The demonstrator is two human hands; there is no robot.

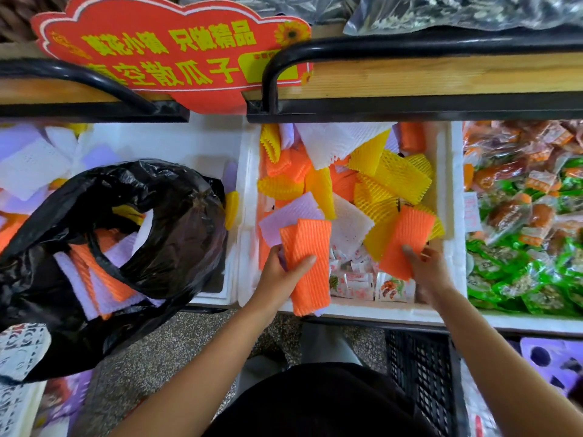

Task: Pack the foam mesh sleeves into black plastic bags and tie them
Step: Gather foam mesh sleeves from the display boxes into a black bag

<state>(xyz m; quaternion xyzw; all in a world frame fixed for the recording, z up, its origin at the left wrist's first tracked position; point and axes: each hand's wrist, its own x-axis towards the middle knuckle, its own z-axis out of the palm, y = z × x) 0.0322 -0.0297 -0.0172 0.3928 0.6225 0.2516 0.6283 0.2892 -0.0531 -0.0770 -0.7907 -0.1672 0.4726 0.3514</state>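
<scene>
Dark clothing (315,402) fills the bottom centre of the frame, and both bare forearms reach up from it. Left grip (279,272), centre frame: clenched round a stack of orange foam sleeves (307,247), thumb across the front, with a purple sleeve behind the stack. Right grip (426,266), right of centre: grasping a single orange sleeve (407,238) at its lower edge. Both grips sit over the near side of a white foam box (451,190) that contains loose sleeves (394,178) in yellow, orange, white and purple, plus small snack packets (362,280). Black plastic bag (176,234), left of frame: mouth open, with orange, white and purple bagged sleeves (107,279) inside.
</scene>
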